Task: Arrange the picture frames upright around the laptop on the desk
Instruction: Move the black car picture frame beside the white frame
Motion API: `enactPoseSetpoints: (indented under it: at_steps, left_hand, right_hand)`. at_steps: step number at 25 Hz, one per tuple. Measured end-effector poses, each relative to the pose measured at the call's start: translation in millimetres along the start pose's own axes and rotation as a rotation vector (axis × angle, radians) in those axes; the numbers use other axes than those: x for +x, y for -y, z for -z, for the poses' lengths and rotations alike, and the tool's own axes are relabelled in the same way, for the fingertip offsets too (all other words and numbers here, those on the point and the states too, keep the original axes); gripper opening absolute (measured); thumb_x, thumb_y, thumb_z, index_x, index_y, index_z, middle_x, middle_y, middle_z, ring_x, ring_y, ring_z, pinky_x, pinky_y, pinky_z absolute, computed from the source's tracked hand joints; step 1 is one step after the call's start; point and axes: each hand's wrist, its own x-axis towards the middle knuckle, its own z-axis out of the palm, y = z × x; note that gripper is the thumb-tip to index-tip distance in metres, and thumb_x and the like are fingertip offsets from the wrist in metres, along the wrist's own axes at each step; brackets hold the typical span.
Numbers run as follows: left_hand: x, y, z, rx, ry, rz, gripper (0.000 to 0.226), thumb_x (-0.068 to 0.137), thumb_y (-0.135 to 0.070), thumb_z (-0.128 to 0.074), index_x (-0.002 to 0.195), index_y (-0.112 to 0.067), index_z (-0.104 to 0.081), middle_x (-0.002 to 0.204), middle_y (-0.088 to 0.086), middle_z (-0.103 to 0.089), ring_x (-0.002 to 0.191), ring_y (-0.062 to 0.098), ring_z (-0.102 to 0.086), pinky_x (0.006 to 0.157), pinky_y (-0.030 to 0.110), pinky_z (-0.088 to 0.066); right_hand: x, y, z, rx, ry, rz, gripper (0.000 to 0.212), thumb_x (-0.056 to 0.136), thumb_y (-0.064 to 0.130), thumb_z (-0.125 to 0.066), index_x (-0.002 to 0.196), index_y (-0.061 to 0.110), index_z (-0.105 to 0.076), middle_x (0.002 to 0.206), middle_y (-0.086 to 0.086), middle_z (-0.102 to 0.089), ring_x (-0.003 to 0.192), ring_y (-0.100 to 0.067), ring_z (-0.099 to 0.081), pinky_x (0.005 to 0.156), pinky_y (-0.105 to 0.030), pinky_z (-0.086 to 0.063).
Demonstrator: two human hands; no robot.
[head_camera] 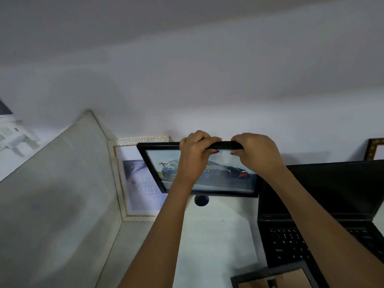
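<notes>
White desk (pixel 209 235) against a pale wall, grey partition panel (pixel 58 194) closing off the left side. Both arms reach forward from the bottom edge. Left hand (pixel 195 156) and right hand (pixel 255 154) sit side by side on the top edge of the black picture frame (pixel 153 167), fingers curled over the back, thumbs pressed on the front, both clamped on it. Nails painted red.

Black frame: landscape format, blue car print behind glass, standing upright with its lower edge near the desk at the back wall, just left of the open black laptop (pixel 324 204). It overlaps the white-and-gold frame (pixel 118 179), which stands upright in the corner behind it. Round cable hole (pixel 201 200) in the desk just below the black frame.

Gold-dark frame (pixel 372 150) upright at far right, behind the laptop lid. Another frame (pixel 272 277) lies face down at the bottom edge, brown backing showing.
</notes>
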Motion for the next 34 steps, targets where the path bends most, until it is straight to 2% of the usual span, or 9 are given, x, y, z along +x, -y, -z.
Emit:
enactPoseSetpoints:
  at_steps: [4, 8, 13, 16, 18, 20, 27, 30, 34]
  left_hand:
    - [32.1, 6.1, 4.3, 0.149, -0.053, -0.128, 0.025, 0.073, -0.018, -0.070, 0.098, -0.021, -0.070, 0.095, 0.003, -0.068, 0.098, 0.015, -0.054, 0.090, 0.032, -0.030]
    - [35.0, 32.5, 28.7, 0.207, -0.111, -0.038, 0.035, 0.073, -0.018, -0.068, 0.107, -0.022, -0.064, 0.119, 0.005, -0.061, 0.129, 0.025, -0.042, 0.103, 0.047, -0.028]
    - [22.9, 61.0, 40.5, 0.133, -0.210, 0.140, 0.053, 0.074, -0.015, -0.066, 0.125, -0.017, -0.051, 0.138, 0.013, -0.046, 0.135, 0.033, -0.035, 0.104, 0.057, -0.035]
    - [21.3, 66.2, 32.2, -0.034, -0.191, 0.179, 0.060, 0.077, -0.014, -0.064, 0.133, -0.011, -0.043, 0.146, 0.016, -0.033, 0.137, 0.015, -0.028, 0.112, 0.025, -0.028]
    - [20.7, 65.8, 24.2, -0.165, -0.121, 0.215, 0.064, 0.078, -0.010, -0.063, 0.137, -0.011, -0.037, 0.149, 0.013, -0.029, 0.131, -0.001, -0.023, 0.104, 0.000, -0.018]
    - [18.1, 67.6, 13.8, -0.240, -0.076, 0.264, 0.068, 0.078, -0.006, -0.063, 0.139, -0.012, -0.033, 0.149, 0.011, -0.030, 0.134, 0.003, -0.023, 0.102, -0.004, -0.014]
    - [-10.0, 93.3, -17.1, -0.033, 0.188, 0.531, 0.069, 0.076, -0.015, -0.070, 0.137, -0.016, -0.038, 0.153, 0.011, -0.023, 0.144, 0.035, -0.010, 0.116, 0.054, -0.015]
    - [-27.4, 104.0, -24.1, 0.105, 0.347, 0.506, 0.069, 0.078, -0.021, -0.067, 0.139, -0.022, -0.035, 0.157, 0.005, -0.013, 0.144, 0.037, 0.007, 0.115, 0.058, -0.004]
    - [-45.9, 112.5, -38.2, 0.078, 0.477, 0.421, 0.074, 0.073, -0.038, -0.056, 0.141, -0.025, -0.030, 0.157, 0.004, -0.013, 0.144, 0.036, 0.005, 0.115, 0.060, -0.007]
  right_hand:
    - [13.9, -8.5, -3.0, 0.115, -0.167, -0.098, 0.016, 0.080, 0.014, -0.063, 0.093, 0.006, -0.066, 0.086, -0.016, -0.070, 0.078, -0.035, -0.061, 0.065, -0.033, -0.042]
    - [29.2, -26.1, -2.4, 0.138, -0.199, -0.181, 0.018, 0.079, 0.014, -0.064, 0.094, 0.005, -0.066, 0.089, -0.018, -0.070, 0.083, -0.037, -0.062, 0.076, -0.042, -0.050]
    - [32.8, -51.9, 13.6, 0.118, -0.218, -0.212, 0.020, 0.077, 0.012, -0.068, 0.095, 0.003, -0.066, 0.089, -0.022, -0.070, 0.083, -0.038, -0.061, 0.077, -0.045, -0.050]
    - [31.4, -63.0, 20.4, 0.065, -0.258, -0.205, 0.022, 0.077, 0.009, -0.068, 0.096, 0.000, -0.066, 0.090, -0.023, -0.070, 0.083, -0.039, -0.062, 0.077, -0.044, -0.049]
    - [29.9, -70.9, 20.7, 0.004, -0.281, -0.182, 0.020, 0.076, 0.008, -0.068, 0.094, 0.000, -0.067, 0.088, -0.022, -0.071, 0.079, -0.039, -0.063, 0.074, -0.043, -0.049]
    - [30.1, -77.2, 12.4, -0.040, -0.256, -0.150, 0.016, 0.075, 0.008, -0.068, 0.090, 0.002, -0.068, 0.083, -0.021, -0.072, 0.073, -0.038, -0.064, 0.070, -0.043, -0.050]
    - [45.2, -76.5, -57.4, -0.044, 0.052, -0.205, 0.017, 0.081, 0.017, -0.063, 0.095, 0.009, -0.064, 0.092, -0.014, -0.071, 0.085, -0.034, -0.063, 0.077, -0.037, -0.042]
    - [56.1, -74.6, -85.3, -0.039, 0.205, -0.300, 0.017, 0.085, 0.021, -0.058, 0.099, 0.012, -0.060, 0.097, -0.011, -0.068, 0.093, -0.031, -0.059, 0.084, -0.037, -0.038]
    - [68.1, -74.9, -117.2, -0.068, 0.313, -0.333, 0.014, 0.087, 0.021, -0.055, 0.098, 0.016, -0.059, 0.098, -0.007, -0.067, 0.093, -0.028, -0.058, 0.085, -0.037, -0.036]
